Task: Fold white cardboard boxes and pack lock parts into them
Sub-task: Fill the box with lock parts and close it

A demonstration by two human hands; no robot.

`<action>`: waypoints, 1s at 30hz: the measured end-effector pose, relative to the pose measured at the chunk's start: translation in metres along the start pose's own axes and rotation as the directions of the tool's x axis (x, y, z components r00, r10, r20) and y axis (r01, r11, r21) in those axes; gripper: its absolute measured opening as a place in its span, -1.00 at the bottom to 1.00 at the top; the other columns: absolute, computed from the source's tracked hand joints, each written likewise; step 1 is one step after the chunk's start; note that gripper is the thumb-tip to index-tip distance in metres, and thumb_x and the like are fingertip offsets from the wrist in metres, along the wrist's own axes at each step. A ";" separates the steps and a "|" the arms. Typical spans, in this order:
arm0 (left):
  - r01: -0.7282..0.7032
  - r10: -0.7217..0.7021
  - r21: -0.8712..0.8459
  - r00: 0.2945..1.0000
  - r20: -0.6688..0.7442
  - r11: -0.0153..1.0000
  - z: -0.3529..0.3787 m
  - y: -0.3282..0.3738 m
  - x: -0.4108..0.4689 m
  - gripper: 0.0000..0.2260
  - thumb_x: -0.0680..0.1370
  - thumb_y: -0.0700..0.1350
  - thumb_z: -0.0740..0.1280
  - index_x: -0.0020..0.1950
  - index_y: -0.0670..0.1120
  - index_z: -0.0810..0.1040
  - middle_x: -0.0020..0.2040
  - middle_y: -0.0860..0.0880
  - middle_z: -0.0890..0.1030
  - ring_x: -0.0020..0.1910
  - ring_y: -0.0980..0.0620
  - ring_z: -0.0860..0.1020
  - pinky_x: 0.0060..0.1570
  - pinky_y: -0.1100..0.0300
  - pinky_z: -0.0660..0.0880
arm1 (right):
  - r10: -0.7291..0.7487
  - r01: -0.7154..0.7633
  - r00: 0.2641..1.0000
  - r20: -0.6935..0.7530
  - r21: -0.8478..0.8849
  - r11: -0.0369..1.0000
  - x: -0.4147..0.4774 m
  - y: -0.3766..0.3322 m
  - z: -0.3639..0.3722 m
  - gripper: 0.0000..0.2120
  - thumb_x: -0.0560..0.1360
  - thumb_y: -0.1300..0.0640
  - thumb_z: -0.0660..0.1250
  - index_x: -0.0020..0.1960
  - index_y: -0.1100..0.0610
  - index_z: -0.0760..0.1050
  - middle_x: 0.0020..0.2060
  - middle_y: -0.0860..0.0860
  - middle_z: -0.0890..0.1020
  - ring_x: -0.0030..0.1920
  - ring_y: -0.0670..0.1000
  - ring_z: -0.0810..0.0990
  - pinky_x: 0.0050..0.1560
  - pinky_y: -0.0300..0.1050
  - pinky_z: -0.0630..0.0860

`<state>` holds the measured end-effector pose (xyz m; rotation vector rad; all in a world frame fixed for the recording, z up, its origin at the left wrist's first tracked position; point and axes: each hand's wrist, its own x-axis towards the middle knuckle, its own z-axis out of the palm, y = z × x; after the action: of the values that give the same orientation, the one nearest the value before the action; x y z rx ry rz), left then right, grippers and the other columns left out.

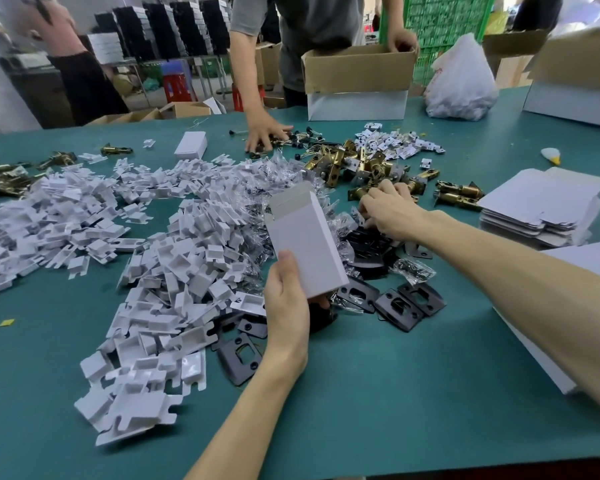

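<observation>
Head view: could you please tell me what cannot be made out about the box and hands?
Inside of the white box: head view, open top faces away, contents unseen.
Fingertips of the right hand: head view, hidden under its own back among brass latches; grip unclear.
Fingers of the left hand: head view, behind the white box.
Print on the paper tags: head view, too small to read.

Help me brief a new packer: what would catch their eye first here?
The sprawling heap of white cardboard inserts across the left and centre. Next, the open-topped white box held up by the left hand mid-frame, while the right hand reaches among brass latches beyond it.
</observation>
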<state>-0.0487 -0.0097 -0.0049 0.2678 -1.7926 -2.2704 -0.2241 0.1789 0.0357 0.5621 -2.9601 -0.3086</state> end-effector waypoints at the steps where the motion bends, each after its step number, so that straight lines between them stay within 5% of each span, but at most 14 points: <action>1: -0.003 0.003 0.000 1.000 0.000 1.000 0.000 0.000 0.001 -0.52 0.69 0.25 0.12 0.23 -0.14 0.52 -0.05 -0.13 0.61 -0.20 -0.02 0.58 -0.30 0.12 0.53 | -0.005 0.005 1.000 -0.006 -0.027 1.000 0.000 -0.002 0.001 -0.67 0.66 -0.02 0.26 0.30 0.18 0.42 0.24 0.10 0.49 0.29 0.14 0.32 0.35 0.16 0.25; 6: -0.010 0.010 0.008 1.000 -0.009 1.000 0.000 -0.002 0.002 -0.52 0.69 0.25 0.12 0.24 -0.13 0.54 0.02 -0.15 0.64 -0.06 -0.10 0.58 -0.05 -0.06 0.51 | -0.076 0.073 0.997 -0.027 -0.108 0.991 -0.010 -0.006 0.002 -0.67 0.67 -0.06 0.21 0.24 0.19 0.39 0.18 0.11 0.49 0.21 0.14 0.36 0.30 0.13 0.29; 14: -0.036 0.035 0.043 0.999 0.014 0.998 -0.001 -0.003 0.002 -0.52 0.70 0.24 0.12 0.23 -0.14 0.54 0.01 -0.14 0.63 -0.09 -0.07 0.58 -0.16 0.03 0.50 | 0.010 -0.012 1.000 0.029 0.073 0.997 -0.054 -0.014 0.000 -0.49 0.62 -0.27 0.16 0.17 0.17 0.51 0.10 0.09 0.53 0.21 0.15 0.36 0.23 0.13 0.27; 19: -0.043 0.042 0.042 0.999 0.018 0.998 -0.001 -0.002 0.000 -0.55 0.70 0.24 0.13 0.23 -0.11 0.53 0.07 -0.17 0.65 -0.04 -0.06 0.60 -0.08 -0.02 0.51 | 0.050 -0.065 0.987 0.150 0.101 0.993 -0.076 -0.019 -0.013 -0.78 0.67 0.00 0.23 0.14 0.13 0.54 0.12 0.12 0.47 0.18 0.16 0.30 0.11 0.11 0.20; 23: -0.074 0.072 0.051 0.996 0.053 0.996 -0.004 -0.002 -0.003 -0.62 0.70 0.22 0.15 0.16 -0.06 0.54 0.05 -0.09 0.65 -0.08 0.12 0.63 -0.13 0.19 0.56 | 0.126 -0.124 0.992 0.008 0.260 0.958 -0.094 -0.027 -0.023 -0.87 0.66 0.07 0.25 -0.06 0.07 0.41 -0.02 0.06 0.50 0.09 0.12 0.33 0.11 0.09 0.20; 25: -0.092 0.086 0.068 0.993 0.085 0.993 -0.004 -0.002 -0.004 -0.63 0.67 0.22 0.20 0.13 -0.07 0.53 0.04 -0.03 0.64 -0.09 0.19 0.62 -0.10 0.25 0.59 | 0.235 -0.157 0.970 -0.065 0.571 0.806 -0.103 -0.031 -0.030 -0.88 0.68 0.10 0.22 -0.04 0.05 0.41 -0.13 0.02 0.57 -0.01 0.15 0.48 0.15 0.13 0.33; 27: -0.101 0.091 0.090 0.990 0.108 0.991 -0.005 -0.002 -0.005 -0.66 0.66 0.20 0.24 0.14 -0.07 0.53 0.06 -0.03 0.64 -0.04 0.18 0.62 -0.02 0.22 0.60 | 0.365 -0.120 0.927 -0.081 0.860 0.496 -0.110 -0.034 -0.041 -0.88 0.71 0.10 0.18 0.08 0.10 0.46 -0.13 0.03 0.64 -0.12 0.10 0.63 0.02 0.06 0.57; 30: -0.099 0.092 0.059 0.988 0.122 0.993 -0.006 0.000 -0.006 -0.76 0.66 0.09 0.35 0.16 -0.07 0.52 0.10 -0.03 0.65 -0.01 0.17 0.63 0.04 0.20 0.60 | 0.447 -0.166 0.887 0.117 0.983 0.072 -0.119 -0.037 -0.056 -0.72 0.72 0.03 0.16 0.08 0.23 0.50 -0.18 0.07 0.61 -0.36 -0.04 0.63 -0.37 -0.20 0.57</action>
<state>-0.0412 -0.0130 -0.0059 0.0570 -1.8957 -2.2075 -0.0928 0.1792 0.0734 -0.0760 -2.4555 1.7986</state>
